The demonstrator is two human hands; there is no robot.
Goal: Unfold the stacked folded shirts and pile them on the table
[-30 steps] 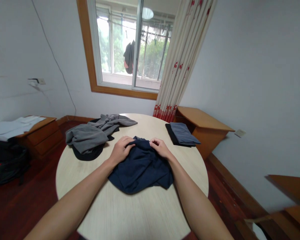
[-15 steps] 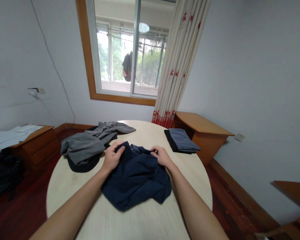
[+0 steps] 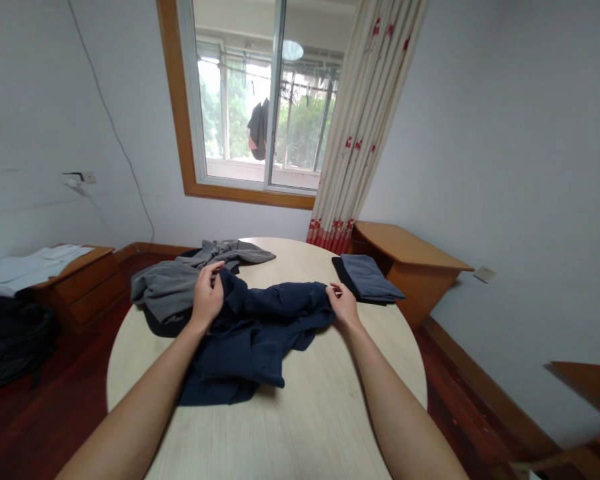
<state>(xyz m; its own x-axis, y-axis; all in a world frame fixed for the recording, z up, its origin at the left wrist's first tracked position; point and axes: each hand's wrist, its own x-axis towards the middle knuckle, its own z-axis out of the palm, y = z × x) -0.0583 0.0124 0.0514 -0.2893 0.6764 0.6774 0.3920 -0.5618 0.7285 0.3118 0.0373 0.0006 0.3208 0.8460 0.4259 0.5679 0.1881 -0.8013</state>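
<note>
A dark navy garment [image 3: 250,333] lies partly spread on the round pale wooden table [image 3: 310,413]. My left hand [image 3: 207,297] pinches its upper left edge and lifts it slightly. My right hand [image 3: 344,307] grips the garment's upper right edge near the table surface. The cloth is stretched between both hands, its lower part draped toward me.
A crumpled grey garment [image 3: 180,283] over a black one lies at the table's back left. A folded grey-blue stack [image 3: 367,278] sits at the back right. Behind are a wooden cabinet [image 3: 410,263], a curtain [image 3: 360,127], a window, and a low dresser [image 3: 75,280] at left.
My hands have moved apart, pulling the bunched navy garment open sideways. The left hand has risen a little and the cloth now stretches between both hands.
</note>
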